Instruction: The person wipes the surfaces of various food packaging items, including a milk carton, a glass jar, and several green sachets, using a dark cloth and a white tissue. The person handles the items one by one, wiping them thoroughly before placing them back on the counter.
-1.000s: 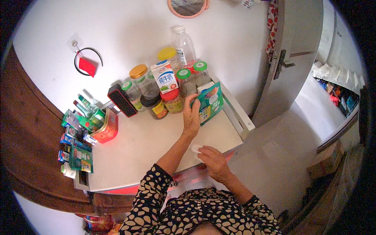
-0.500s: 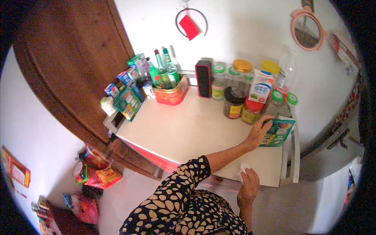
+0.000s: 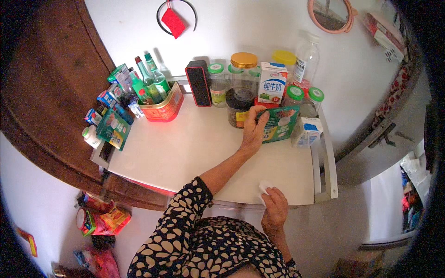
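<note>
Here the left hand [image 3: 254,131] has its fingers clamped on the left end of a green flat foil pouch [image 3: 279,123], whose long axis runs toward three o'clock across the white desk [image 3: 185,153]; the right hand [image 3: 275,211], at six o'clock, pinches a small white wad [image 3: 264,188].

packet [image 3: 279,124]: green | cloth [image 3: 264,188]: white | tin [image 3: 163,105]: red | sleeve [image 3: 185,217]: black, cream spots
</note>
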